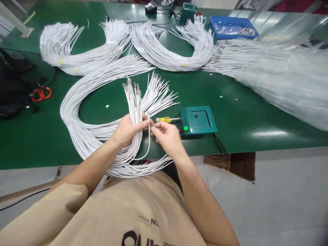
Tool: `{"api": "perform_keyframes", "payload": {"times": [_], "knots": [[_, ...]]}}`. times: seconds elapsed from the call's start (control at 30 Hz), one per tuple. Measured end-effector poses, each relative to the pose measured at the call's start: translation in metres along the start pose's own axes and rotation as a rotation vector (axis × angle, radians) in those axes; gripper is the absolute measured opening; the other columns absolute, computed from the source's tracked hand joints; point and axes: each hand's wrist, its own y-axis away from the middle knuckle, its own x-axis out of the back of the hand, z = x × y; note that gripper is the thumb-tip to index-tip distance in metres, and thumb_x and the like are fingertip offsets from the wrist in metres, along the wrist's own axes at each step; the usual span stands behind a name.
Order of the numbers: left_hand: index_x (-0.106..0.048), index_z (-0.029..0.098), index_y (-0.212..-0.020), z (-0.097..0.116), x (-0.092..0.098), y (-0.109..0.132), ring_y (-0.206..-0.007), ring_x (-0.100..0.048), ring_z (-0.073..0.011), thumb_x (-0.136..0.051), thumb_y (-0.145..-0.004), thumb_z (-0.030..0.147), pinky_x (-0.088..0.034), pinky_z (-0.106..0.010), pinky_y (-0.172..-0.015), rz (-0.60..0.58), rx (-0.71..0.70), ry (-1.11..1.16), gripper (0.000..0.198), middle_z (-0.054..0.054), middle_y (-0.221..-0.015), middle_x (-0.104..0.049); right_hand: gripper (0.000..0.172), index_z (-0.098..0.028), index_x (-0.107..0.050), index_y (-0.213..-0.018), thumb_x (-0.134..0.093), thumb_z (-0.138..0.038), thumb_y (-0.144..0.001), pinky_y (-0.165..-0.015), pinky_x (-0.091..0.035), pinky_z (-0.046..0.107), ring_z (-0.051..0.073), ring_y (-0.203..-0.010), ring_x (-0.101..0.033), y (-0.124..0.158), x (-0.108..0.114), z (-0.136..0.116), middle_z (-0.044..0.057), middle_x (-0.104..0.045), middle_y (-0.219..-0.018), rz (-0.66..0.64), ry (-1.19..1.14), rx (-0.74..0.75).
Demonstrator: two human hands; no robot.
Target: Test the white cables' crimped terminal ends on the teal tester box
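My left hand (128, 129) is closed around a bunch of white cables (135, 106), their stripped or metal-tipped ends pointing up. One single white cable (149, 140) stands apart from the bunch and passes by my left thumb. Beside it, the fingers of my right hand (166, 135) are pinched together; what they grip is too small to make out. Just right of my fingertips, a green bench device (201, 119) has a yellow-and-metal nozzle (165, 119) facing my hands. More loose cable ends (161, 94) fan out behind the bunch.
A large cable coil (70, 106) curves around to the left. Tied cable bundles (84, 63) (176, 61) lie farther back, near a blue tray (234, 29) of small parts. Plastic-wrapped cables (276, 75) lie at right, red-handled scissors (42, 93) at left. A cardboard box (241, 165) stands below the table edge.
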Motion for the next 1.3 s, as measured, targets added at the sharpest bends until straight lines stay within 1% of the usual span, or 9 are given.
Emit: {"api": "perform_keyframes", "payload": {"times": [0.17,0.3,0.5,0.63,0.7,0.83,0.93,1.1,1.3], "knots": [[-0.058,0.015,-0.076,0.001,0.0,0.002,-0.063,-0.06,-0.0126,-0.082,-0.063,0.03,-0.045,-0.023,-0.06,0.001,-0.066,-0.199,0.031,0.002,-0.066,-0.062,0.023,-0.018,-0.066,-0.086,-0.065,-0.039,-0.077,-0.061,-0.044,0.024,0.011,-0.061,-0.057,-0.009,0.008,-0.017,-0.002,-0.064,-0.067,0.085,0.007,0.089],[-0.06,0.014,-0.075,0.005,-0.002,0.005,-0.069,-0.06,-0.0148,-0.082,-0.061,0.034,-0.047,-0.026,-0.068,-0.004,-0.066,-0.357,0.033,-0.001,-0.071,-0.065,0.022,-0.017,-0.065,-0.072,-0.071,-0.038,-0.071,-0.057,-0.042,0.024,0.012,-0.058,-0.054,-0.014,0.004,-0.023,-0.002,-0.061,-0.06,0.081,-0.005,0.055],[-0.058,0.014,-0.075,0.002,0.0,0.004,-0.066,-0.057,-0.0129,-0.075,-0.07,0.033,-0.045,-0.025,-0.065,-0.041,-0.075,-0.347,0.027,-0.001,-0.07,-0.062,0.015,-0.015,-0.066,-0.07,-0.067,-0.029,-0.072,-0.055,-0.037,0.023,0.008,-0.053,-0.046,-0.016,0.002,-0.018,-0.002,-0.061,-0.06,0.004,-0.342,-0.043],[-0.058,0.015,-0.076,-0.002,0.002,0.003,-0.069,-0.057,-0.013,-0.075,-0.071,0.031,-0.045,-0.025,-0.068,-0.06,-0.076,-0.347,0.025,-0.001,-0.073,-0.063,0.019,-0.016,-0.056,-0.058,-0.068,-0.027,-0.067,-0.047,-0.028,0.022,0.004,-0.044,-0.028,-0.018,-0.001,-0.01,-0.009,-0.039,-0.05,-0.13,-0.752,-0.263],[-0.057,0.015,-0.076,-0.002,0.001,0.003,-0.069,-0.06,-0.0136,-0.075,-0.071,0.03,-0.047,-0.026,-0.069,-0.076,-0.059,-0.314,0.024,-0.001,-0.074,-0.065,0.016,-0.016,-0.056,-0.059,-0.066,-0.025,-0.068,-0.046,-0.027,0.022,0.004,-0.044,-0.024,-0.021,-0.002,-0.01,-0.01,-0.032,-0.049,-0.145,-0.818,-0.291],[-0.057,0.015,-0.079,-0.001,-0.002,0.003,-0.072,-0.067,-0.0171,-0.073,-0.074,0.029,-0.051,-0.031,-0.075,-0.154,-0.027,-0.202,0.023,-0.003,-0.076,-0.068,0.019,-0.015,-0.068,-0.076,-0.063,-0.034,-0.074,-0.045,-0.027,0.022,0.005,-0.045,-0.029,-0.029,-0.001,-0.015,-0.008,-0.035,-0.052,-0.116,-0.711,-0.262],[-0.06,0.014,-0.079,-0.001,-0.002,0.003,-0.075,-0.067,-0.0176,-0.071,-0.076,0.029,-0.051,-0.031,-0.078,-0.195,-0.041,-0.209,0.019,-0.005,-0.079,-0.07,0.024,-0.014,-0.065,-0.065,-0.068,-0.037,-0.072,-0.045,-0.028,0.022,0.005,-0.045,-0.032,-0.033,0.001,-0.017,-0.007,-0.037,-0.051,-0.181,-0.642,-0.274],[-0.058,0.015,-0.076,-0.002,0.002,0.003,-0.074,-0.064,-0.0154,-0.073,-0.073,0.026,-0.05,-0.028,-0.073,-0.106,-0.093,-0.308,0.018,-0.002,-0.076,-0.068,0.027,-0.014,-0.067,-0.071,-0.073,-0.04,-0.071,-0.051,-0.035,0.021,0.005,-0.049,-0.042,-0.026,0.003,-0.012,-0.006,-0.046,-0.054,-0.213,-0.715,-0.31],[-0.056,0.016,-0.08,-0.001,0.0,0.002,-0.071,-0.064,-0.0156,-0.074,-0.072,0.031,-0.05,-0.028,-0.071,-0.072,-0.075,-0.311,0.025,-0.002,-0.076,-0.069,0.022,-0.013,-0.07,-0.078,-0.075,-0.033,-0.07,-0.058,-0.041,0.021,0.005,-0.054,-0.044,-0.014,0.005,-0.011,-0.004,-0.056,-0.062,-0.104,-0.733,-0.285]]}}
